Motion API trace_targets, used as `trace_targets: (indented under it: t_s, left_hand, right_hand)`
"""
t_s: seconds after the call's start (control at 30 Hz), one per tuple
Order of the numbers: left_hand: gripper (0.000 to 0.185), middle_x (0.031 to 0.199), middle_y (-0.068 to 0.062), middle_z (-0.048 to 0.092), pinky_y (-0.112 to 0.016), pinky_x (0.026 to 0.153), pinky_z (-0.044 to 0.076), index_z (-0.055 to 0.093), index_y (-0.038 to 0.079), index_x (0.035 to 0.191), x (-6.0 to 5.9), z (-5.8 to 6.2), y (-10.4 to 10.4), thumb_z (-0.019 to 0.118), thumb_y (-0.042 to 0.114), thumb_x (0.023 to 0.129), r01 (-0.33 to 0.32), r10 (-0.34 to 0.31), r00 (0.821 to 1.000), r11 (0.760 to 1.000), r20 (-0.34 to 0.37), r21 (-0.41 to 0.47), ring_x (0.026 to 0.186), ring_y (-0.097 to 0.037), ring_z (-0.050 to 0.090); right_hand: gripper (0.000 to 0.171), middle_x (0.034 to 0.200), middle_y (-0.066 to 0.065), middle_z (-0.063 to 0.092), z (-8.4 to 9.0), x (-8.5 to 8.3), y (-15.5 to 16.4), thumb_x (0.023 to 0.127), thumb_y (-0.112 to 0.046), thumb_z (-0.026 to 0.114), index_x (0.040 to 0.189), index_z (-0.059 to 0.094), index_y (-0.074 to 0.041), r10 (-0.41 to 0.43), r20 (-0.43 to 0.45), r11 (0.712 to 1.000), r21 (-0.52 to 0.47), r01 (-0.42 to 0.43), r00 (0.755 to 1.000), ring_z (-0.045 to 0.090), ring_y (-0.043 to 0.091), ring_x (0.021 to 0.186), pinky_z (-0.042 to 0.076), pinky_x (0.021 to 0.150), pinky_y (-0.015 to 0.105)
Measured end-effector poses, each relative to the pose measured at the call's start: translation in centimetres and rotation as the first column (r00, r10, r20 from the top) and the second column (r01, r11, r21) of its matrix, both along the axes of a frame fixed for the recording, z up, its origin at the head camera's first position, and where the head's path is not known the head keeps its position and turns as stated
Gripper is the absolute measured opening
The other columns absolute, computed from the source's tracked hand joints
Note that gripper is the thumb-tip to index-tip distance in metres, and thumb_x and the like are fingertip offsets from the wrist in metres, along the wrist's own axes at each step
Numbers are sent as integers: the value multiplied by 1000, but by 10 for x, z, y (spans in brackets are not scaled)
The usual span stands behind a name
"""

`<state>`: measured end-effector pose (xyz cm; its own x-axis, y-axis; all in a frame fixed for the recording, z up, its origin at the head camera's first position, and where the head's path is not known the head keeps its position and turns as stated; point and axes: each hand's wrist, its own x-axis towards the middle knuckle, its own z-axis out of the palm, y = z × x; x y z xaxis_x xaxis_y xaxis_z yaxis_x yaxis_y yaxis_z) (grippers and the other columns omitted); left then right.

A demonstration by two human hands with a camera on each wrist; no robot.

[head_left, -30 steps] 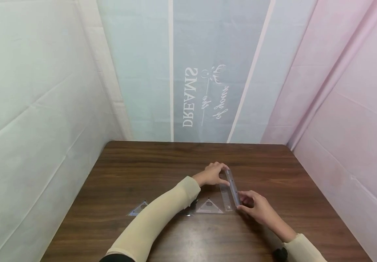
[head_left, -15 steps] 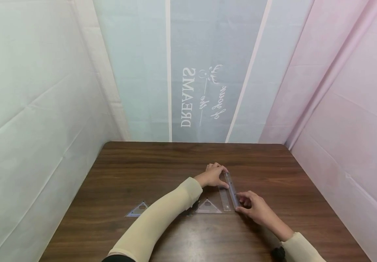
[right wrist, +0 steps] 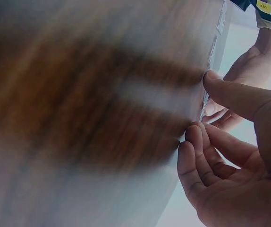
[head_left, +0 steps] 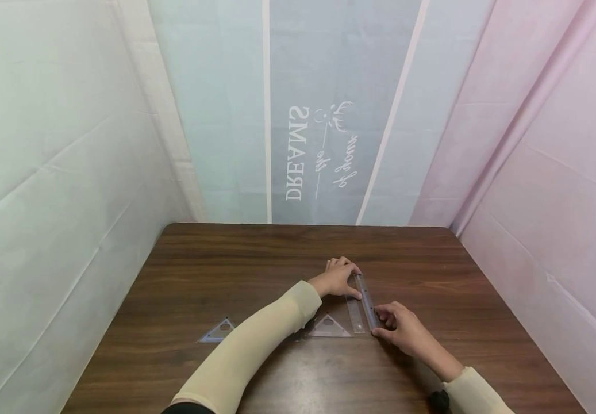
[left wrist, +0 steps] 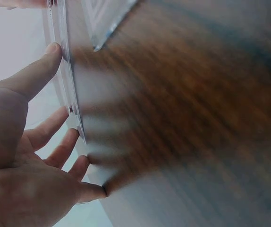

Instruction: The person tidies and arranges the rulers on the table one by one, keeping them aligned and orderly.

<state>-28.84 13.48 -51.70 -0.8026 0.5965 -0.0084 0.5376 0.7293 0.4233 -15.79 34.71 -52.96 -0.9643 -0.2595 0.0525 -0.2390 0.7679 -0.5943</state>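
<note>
A narrow, bluish transparent ruler (head_left: 366, 300) lies on the dark wooden table, running away from me. My left hand (head_left: 336, 278) holds its far end, with the thumb lower along the ruler and the fingertips around the end. At the near end, my right hand (head_left: 405, 330) pinches the ruler between thumb and fingers. Just left of it lies a clear ruler (head_left: 356, 316), its far part hidden by my left hand. A clear set square (head_left: 330, 330) sits beside that. In the left wrist view, the thumb (left wrist: 53, 49) touches the ruler's edge.
Farther left, a bluish set square (head_left: 217, 334) is partly covered by my left sleeve (head_left: 256, 339). A small clear piece (head_left: 298, 337) peeks out under the same sleeve. The wooden table (head_left: 215, 253) ends at a printed cloth backdrop (head_left: 323, 75), with pale cloth on both sides.
The bluish ruler, raised and tilted a second ago, has come down flat beside the clear ruler. Both hands moved slightly with it; over the last half second they barely moved.
</note>
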Motion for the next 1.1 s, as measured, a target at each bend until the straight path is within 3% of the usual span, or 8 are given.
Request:
trace_targets:
  t_s: [0.4, 0.6, 0.73, 0.9, 1.1]
  left_hand:
    - [66, 149, -6, 51, -38, 116, 30, 64, 21, 144, 1, 2, -2, 88, 49, 89, -1, 1, 1000, 1000, 5, 1, 133, -25, 43]
    - [63, 154, -5, 50, -41, 122, 26, 61, 20, 148, -3, 1, -9, 80, 49, 97, 14, -16, 998, 999, 57, 33, 142, -27, 40]
    - [59, 154, -6, 51, -43, 128, 25, 59, 16, 150, -4, 2, -19, 74, 47, 102, 33, -43, 993, 995, 106, 97, 147, -26, 40]
    - [56, 155, -8, 49, -42, 122, 38, 57, 15, 151, -7, 7, -36, 68, 47, 106, 22, -40, 989, 992, 140, 128, 148, -27, 43]
    - [55, 157, -11, 50, -47, 121, 41, 58, 16, 151, -10, 15, -67, 66, 48, 106, -22, 15, 998, 994, 63, 107, 149, -31, 45]
  right_hand:
    - [49, 99, 3, 62, 2, -1, -3, 83, -9, 93, 124, 71, 7, -1, -12, 1000, 15, 1, 1000, 58, 15, 87, 53, 75, 28]
    - [52, 100, 4, 62, 5, -4, -4, 84, -13, 94, 125, 70, 8, 15, 0, 1000, 19, -15, 1000, 60, 15, 88, 54, 76, 30]
    - [52, 99, 5, 62, 11, -6, -3, 86, -19, 93, 124, 70, 9, 26, -11, 999, 23, -26, 1000, 60, 16, 87, 53, 74, 30]
    - [47, 96, 5, 62, 17, -12, 0, 92, -20, 88, 126, 70, 9, 34, -41, 999, 35, -32, 999, 58, 16, 83, 50, 69, 27]
    - [49, 101, 7, 66, 23, -21, 4, 97, -24, 83, 133, 69, 6, 36, -80, 998, 59, -31, 996, 62, 20, 89, 54, 75, 36]
